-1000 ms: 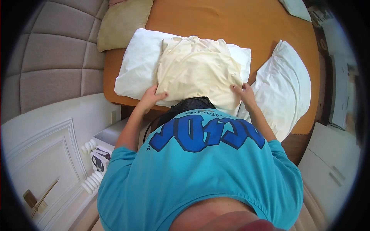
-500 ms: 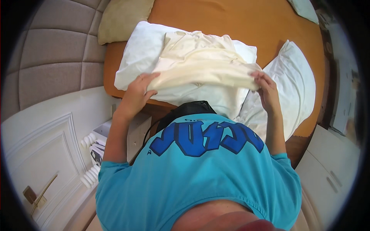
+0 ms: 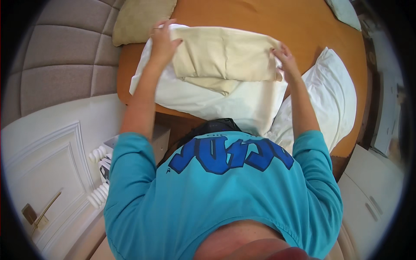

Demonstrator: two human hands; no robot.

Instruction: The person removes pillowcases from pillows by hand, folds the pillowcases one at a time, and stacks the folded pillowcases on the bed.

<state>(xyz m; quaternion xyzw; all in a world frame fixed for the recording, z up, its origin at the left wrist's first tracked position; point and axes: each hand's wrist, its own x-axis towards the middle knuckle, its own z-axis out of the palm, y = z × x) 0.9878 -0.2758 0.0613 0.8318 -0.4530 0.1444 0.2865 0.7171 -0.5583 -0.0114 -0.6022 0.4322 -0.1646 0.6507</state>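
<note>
A cream cloth (image 3: pixel 223 54) lies folded over on a white pillow (image 3: pixel 186 97), its far edge nearly straight and a loose flap showing under the near edge. My left hand (image 3: pixel 162 43) is at the cloth's far left corner, with thumb and fingers spread apart. At the right end, the fingers of my right hand (image 3: pixel 286 60) are closed on the cloth's edge. Both forearms reach forward over the pillow.
An orange sheet (image 3: pixel 251 15) covers the bed. Another white pillow (image 3: pixel 331 95) lies to the right, a beige pillow (image 3: pixel 143 19) at the far left by the padded headboard (image 3: pixel 60 47). White cabinets (image 3: pixel 368 186) stand at the right.
Both hands have moved away from me. The cloth's near edge has been carried to the far side, folding the cloth over. My left hand has spread its fingers.
</note>
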